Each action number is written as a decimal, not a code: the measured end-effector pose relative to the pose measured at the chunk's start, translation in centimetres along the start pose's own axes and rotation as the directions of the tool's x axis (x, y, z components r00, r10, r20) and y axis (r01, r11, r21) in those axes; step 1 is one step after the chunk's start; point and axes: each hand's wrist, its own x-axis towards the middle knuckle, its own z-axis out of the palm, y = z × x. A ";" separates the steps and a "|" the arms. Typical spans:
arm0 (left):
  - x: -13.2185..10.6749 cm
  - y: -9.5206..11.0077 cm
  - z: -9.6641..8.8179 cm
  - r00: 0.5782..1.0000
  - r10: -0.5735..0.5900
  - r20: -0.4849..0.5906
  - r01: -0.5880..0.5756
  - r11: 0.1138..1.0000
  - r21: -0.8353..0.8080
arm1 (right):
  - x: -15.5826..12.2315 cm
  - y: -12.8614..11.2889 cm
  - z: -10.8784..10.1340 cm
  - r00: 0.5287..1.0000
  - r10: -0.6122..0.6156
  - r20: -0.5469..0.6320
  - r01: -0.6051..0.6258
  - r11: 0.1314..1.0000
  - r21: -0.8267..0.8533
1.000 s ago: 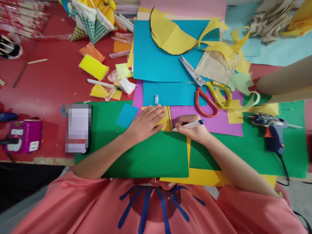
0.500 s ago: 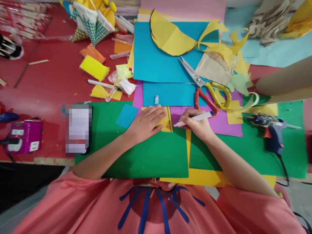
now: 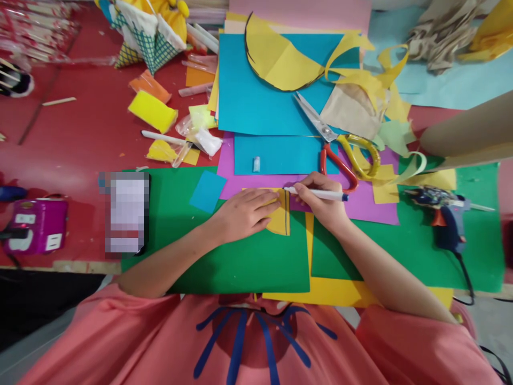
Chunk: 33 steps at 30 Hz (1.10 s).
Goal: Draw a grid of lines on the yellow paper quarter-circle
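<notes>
My left hand (image 3: 250, 214) lies flat with its fingers stretched over a small yellow piece of paper (image 3: 280, 218), covering much of it. Dark lines run down the paper near its right edge. In my right hand (image 3: 325, 200) is a white marker (image 3: 326, 194) with a dark blue end, its tip at the paper's top right corner. The marker's clear cap (image 3: 256, 163) stands apart on a blue sheet (image 3: 288, 155). Red-and-yellow-handled scissors (image 3: 328, 133) lie just beyond my right hand, blades partly apart. Under the yellow piece are green (image 3: 236, 262) and purple (image 3: 374, 206) sheets.
A glue gun (image 3: 451, 219) with a cord lies at the right, below a cardboard tube (image 3: 468, 133). A phone (image 3: 127, 214) and a purple power socket block (image 3: 38, 224) are at the left. A cut yellow shape (image 3: 282, 59) and curled scraps (image 3: 372, 91) lie at the back.
The yellow paper has moved toward me and slightly right under my left hand. The marker tip has gone from beside its right edge to its top right corner.
</notes>
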 end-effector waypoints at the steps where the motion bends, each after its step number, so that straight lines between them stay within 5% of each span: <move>1: 0.0 0.0 0.0 1.000 0.002 -0.005 -0.002 1.000 -0.001 | 0.1 0.0 0.0 1.000 -0.007 0.006 0.007 1.000 -0.020; 33: 0.4 0.0 0.1 0.997 -0.063 -0.033 0.063 0.998 -0.022 | 0.3 0.0 0.1 0.999 0.015 0.029 -0.014 1.000 -0.023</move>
